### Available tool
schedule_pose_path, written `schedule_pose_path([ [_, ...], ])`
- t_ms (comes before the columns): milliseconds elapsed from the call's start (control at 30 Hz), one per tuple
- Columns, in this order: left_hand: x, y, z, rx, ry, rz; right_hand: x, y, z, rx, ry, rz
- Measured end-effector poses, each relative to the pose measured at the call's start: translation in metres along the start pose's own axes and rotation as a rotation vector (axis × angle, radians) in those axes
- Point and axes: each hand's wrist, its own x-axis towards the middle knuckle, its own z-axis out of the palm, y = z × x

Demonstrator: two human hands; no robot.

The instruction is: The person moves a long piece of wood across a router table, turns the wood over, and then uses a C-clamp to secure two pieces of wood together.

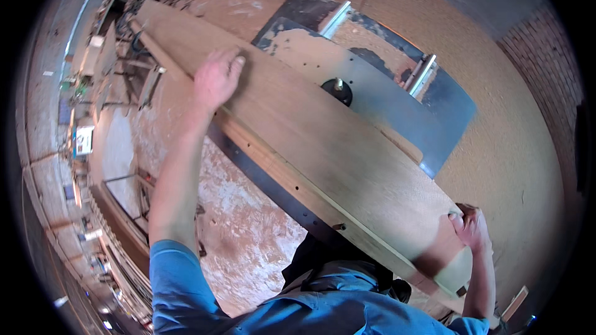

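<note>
Pale-brown wood board (310, 136) lies diagonally, long axis near-right to far-left. Right hand (473, 229) at its near end, thumb on top, fingers wrapped over the edge. Left hand (216, 80) farther up, opposite long edge; can't tell its grip from here. Just past the board: black spindle hub (337, 92) on grey worktop (403, 118), left hand nearer it.

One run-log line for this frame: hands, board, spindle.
left hand: atop board | right hand: at board's right end, thumb on top | board: aslant, partly over table | spindle: by board's far edge
</note>
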Motion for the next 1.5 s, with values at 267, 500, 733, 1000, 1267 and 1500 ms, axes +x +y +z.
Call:
schedule_pose_path([
  [267, 0.064, -0.035, 0.06, -0.145, -0.239, 0.031, -0.006, 0.007, 0.003, 0.01, 0.091, 0.021],
  [500, 0.062, -0.047, 0.079, -0.161, -0.093, 0.162, -0.004, -0.002, 0.003, 0.006, 0.045, 0.144],
  [733, 0.049, -0.049, 0.08, -0.145, 0.008, 0.197, -0.001, 0.003, 0.003, -0.052, 0.045, 0.104],
  [1000, -0.091, -0.047, 0.0, -0.259, 0.356, -0.461, -0.002, 0.002, 0.008, -0.1, 0.043, 0.058],
  [1267, -0.366, -0.074, 0.118, -0.864, 0.34, -1.589, 0.001, 0.026, 0.018, -0.209, 0.113, -0.042],
  [1500, -0.328, -0.04, 0.185, -1.48, 0.154, -1.754, 0.004, 0.034, 0.015, -0.254, 0.139, -0.068],
])
